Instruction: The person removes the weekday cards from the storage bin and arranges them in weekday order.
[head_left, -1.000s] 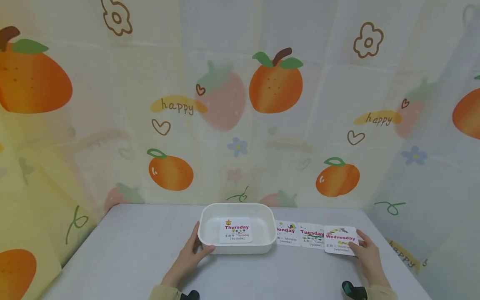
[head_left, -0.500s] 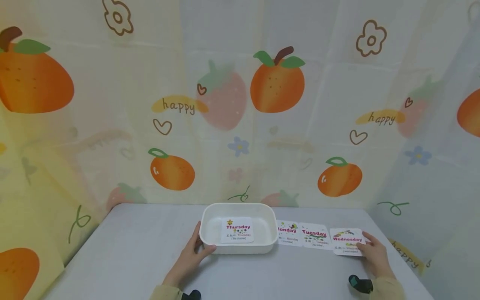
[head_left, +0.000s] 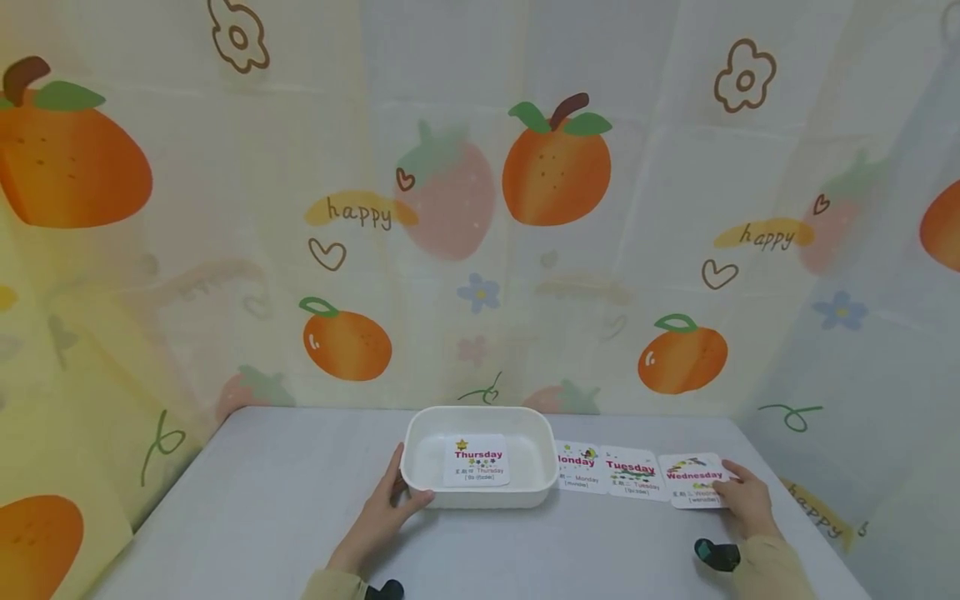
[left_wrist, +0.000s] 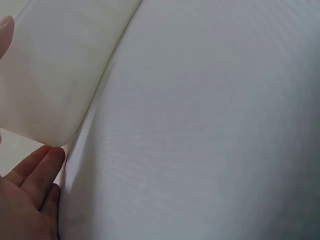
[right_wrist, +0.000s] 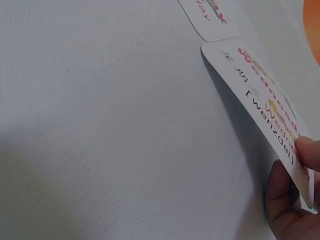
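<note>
Fruit-printed cloth [head_left: 450, 75] hangs behind the counter [head_left: 562, 550]; your left hand [head_left: 378, 508] holds the white tray [head_left: 480, 499] between thumb and fingers, while your right hand's fingers [head_left: 733, 468] pinch the Wednesday card [head_left: 690, 479] just beside the Tuesday card [head_left: 632, 475].

Dim throughout, slightly soft in the wrist views. Shadowed under the card [right_wrist: 262, 112] by the right hand [head_left: 750, 502], darker on the table [left_wrist: 200, 125] away from the left hand [head_left: 380, 507].
</note>
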